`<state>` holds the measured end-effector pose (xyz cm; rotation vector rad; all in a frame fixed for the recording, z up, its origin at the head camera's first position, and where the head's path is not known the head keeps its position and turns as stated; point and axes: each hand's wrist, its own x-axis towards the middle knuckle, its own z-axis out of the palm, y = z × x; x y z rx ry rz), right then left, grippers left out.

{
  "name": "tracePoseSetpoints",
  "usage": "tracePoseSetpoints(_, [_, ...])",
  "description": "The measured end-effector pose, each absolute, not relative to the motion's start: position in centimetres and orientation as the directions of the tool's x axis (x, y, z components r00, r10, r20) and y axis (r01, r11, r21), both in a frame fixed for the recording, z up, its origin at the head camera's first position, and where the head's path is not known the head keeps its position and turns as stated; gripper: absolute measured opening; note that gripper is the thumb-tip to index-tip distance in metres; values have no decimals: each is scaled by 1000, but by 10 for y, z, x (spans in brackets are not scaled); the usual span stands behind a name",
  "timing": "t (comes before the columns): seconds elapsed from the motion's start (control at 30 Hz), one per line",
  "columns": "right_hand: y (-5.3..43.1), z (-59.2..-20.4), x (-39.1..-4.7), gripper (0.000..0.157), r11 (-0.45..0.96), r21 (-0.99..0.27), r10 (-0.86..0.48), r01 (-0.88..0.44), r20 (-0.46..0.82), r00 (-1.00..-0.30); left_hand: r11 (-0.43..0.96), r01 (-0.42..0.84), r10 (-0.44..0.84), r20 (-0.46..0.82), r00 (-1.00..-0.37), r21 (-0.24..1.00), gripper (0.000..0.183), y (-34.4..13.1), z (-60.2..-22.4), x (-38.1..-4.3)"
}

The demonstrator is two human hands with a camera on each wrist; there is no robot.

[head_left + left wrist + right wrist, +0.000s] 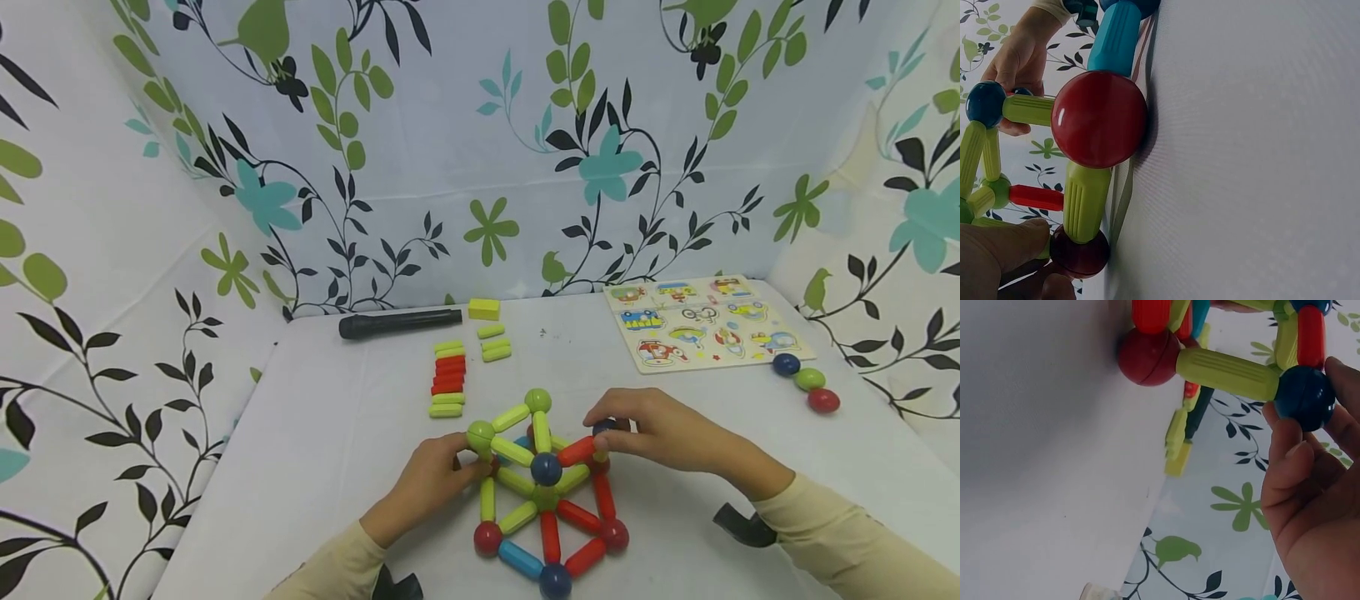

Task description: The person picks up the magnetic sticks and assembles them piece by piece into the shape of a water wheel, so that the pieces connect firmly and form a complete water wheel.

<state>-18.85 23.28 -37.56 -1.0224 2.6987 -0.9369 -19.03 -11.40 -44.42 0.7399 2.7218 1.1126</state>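
Observation:
A frame built of coloured rods and balls (pixel 546 498) stands on the white cloth. My left hand (pixel 429 477) grips its left side, with thumb and fingers around a dark red ball (pixel 1080 253) in the left wrist view. On the upper right, my right hand (pixel 663 429) holds a dark blue ball (pixel 1305 398) between thumb and fingers. A red rod (pixel 1311 337) and a green rod (pixel 1229 374) join that ball. Other corners include a green ball (pixel 537 400) at the top and a blue ball (pixel 556 581) at the bottom.
Behind the frame lie a row of red and green rods (pixel 447 379), loose green rods (pixel 495 348), a yellow block (pixel 483 309) and a black microphone (pixel 401 323). A picture puzzle board (pixel 708 323) is at the back right. Blue, green and red balls (pixel 810 380) sit beside it.

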Motion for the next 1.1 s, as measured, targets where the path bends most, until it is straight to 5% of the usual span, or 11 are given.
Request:
tracePoseSetpoints(0.4, [237,-372,-199,28,612,-597,-568,-519,125,-814,613,395,470,86,-879,684,19,-117,-444,-193])
tracePoseSetpoints(0.67, [220,-380,-265,28,717,-460,-529,-524,131,-838,616,381,456,82,-886,689,19,-120,-445,-192])
tracePoseSetpoints(0.87, [177,-401,-332,32,726,-209,-653,-655,88,-753,617,366,458,60,-887,697,19,-122,-447,-193])
tracePoseSetpoints(1.1, [138,-415,-366,40,636,25,-772,-772,10,-636,600,393,490,68,-869,697,21,-120,-445,-192])
